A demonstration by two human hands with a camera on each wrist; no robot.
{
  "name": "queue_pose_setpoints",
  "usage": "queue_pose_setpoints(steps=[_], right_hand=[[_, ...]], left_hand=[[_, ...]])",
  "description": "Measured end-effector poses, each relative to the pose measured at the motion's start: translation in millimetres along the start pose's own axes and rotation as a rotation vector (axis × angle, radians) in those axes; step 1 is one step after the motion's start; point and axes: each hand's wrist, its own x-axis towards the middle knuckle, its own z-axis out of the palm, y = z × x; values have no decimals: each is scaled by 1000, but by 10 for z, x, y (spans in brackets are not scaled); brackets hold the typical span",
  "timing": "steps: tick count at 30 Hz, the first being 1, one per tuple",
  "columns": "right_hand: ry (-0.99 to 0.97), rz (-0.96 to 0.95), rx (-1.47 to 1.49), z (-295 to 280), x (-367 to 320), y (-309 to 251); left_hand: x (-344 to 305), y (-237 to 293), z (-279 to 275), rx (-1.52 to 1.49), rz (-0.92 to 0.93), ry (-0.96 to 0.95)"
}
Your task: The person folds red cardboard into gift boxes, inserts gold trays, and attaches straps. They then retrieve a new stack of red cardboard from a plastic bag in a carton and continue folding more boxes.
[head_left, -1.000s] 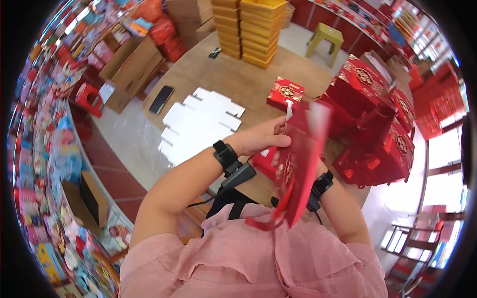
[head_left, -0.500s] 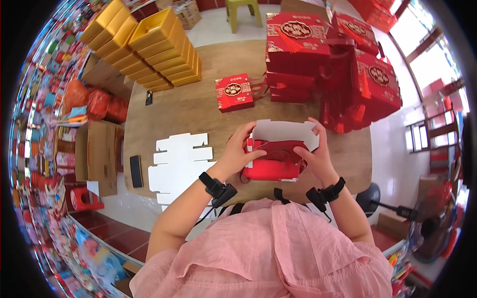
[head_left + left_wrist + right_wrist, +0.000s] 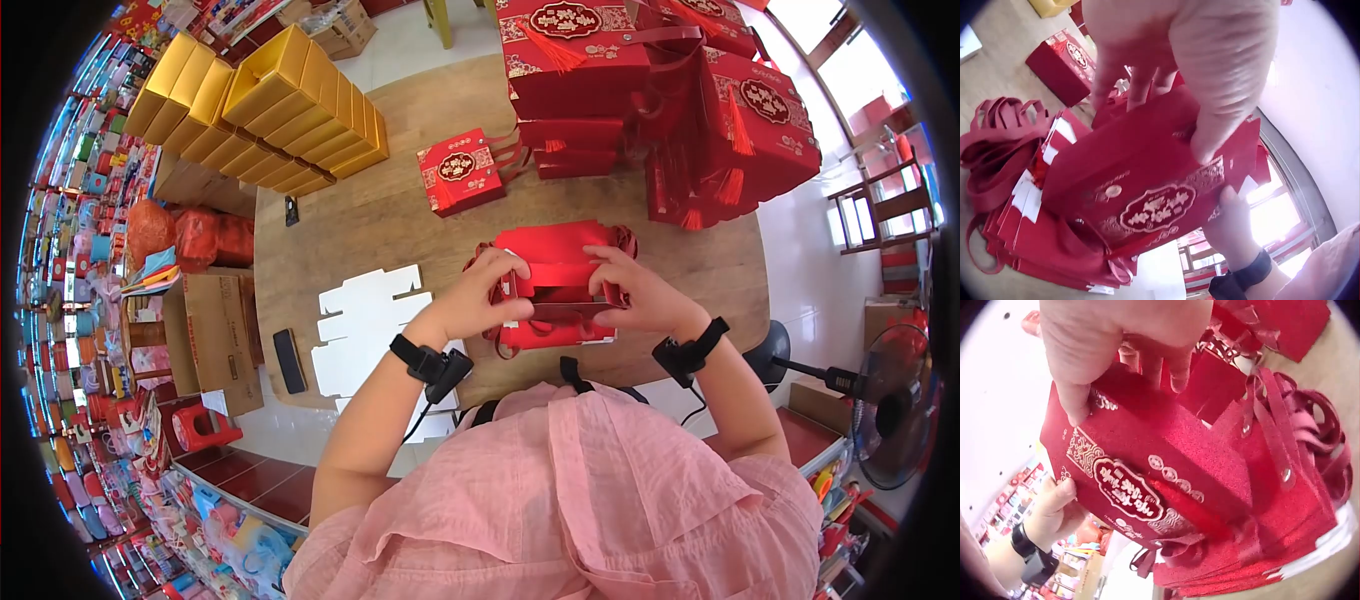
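Both hands hold a half-folded red gift box (image 3: 555, 262) with gold print over the near edge of the wooden table (image 3: 390, 225). My left hand (image 3: 503, 290) grips its left end, thumb on the printed side (image 3: 1154, 187) and fingers behind. My right hand (image 3: 606, 284) grips the right end the same way (image 3: 1147, 469). Under the box lies a stack of flat red boxes with ribbon handles (image 3: 545, 335), which also shows in the left wrist view (image 3: 1004, 156) and the right wrist view (image 3: 1285, 462).
Stacked yellow boxes (image 3: 270, 100) stand at the far left. A small finished red box (image 3: 458, 170) and big red gift boxes (image 3: 640, 70) fill the far right. White flat blanks (image 3: 365, 320) lie to the left, beside a phone (image 3: 290, 360). A fan (image 3: 890, 410) stands at the right.
A second ago the box was raised and blurred. Half a second ago it was over the table with white flaps open. Now the red flaps are folded over and the white inside is hidden.
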Motion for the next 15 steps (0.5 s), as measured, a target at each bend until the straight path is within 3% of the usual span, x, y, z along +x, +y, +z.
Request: queue_pose_setpoints(steps=[2,4,7,9,11,13,15], right_hand=[[-53,36,143,-59,-21,39],[-113,222,688,-89,-41,128],[42,233,687,183,-74,221],[99,157,581,296,-62,306],[158,82,476,364,-78,300],[159,221,612,384,-75,175],[128,205,531,391,-73,142]], left_hand=[[22,-114,-42,-193,-23,-65],[14,-86,-42,-200,-37,-75],[30,-89,68,-327,31,-49],[50,-173,155,-557,-91,-78],[36,-153,177,-468,-107,-77],[39,-150,222,-379,-120,-75],[56,-201,327,-353,-168,-71]])
